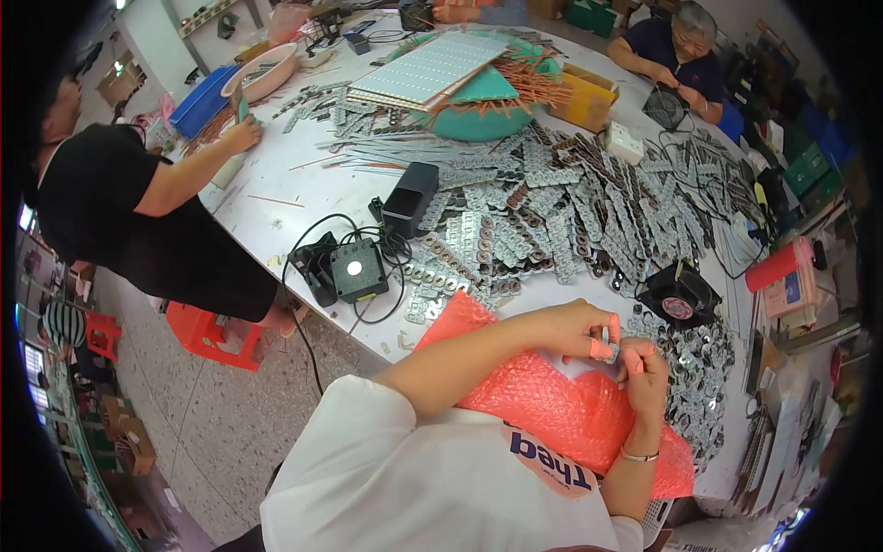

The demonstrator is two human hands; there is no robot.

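My left hand and my right hand meet over the near edge of the table, with orange covers on several fingertips. Pinched between them is a small grey metal piece, mostly hidden by the fingers. Red bubble wrap lies under my forearms along the table edge. Just beyond my hands stands a small black fan. To the right of my right hand spreads a heap of small loose metal parts. Farther off lies a broad pile of perforated grey metal strips.
A black boxy device with cables and a black block sit left of the strips. Behind are a green basin under stacked panels, a yellow box and a white power socket. Co-workers sit or stand at the left and far right.
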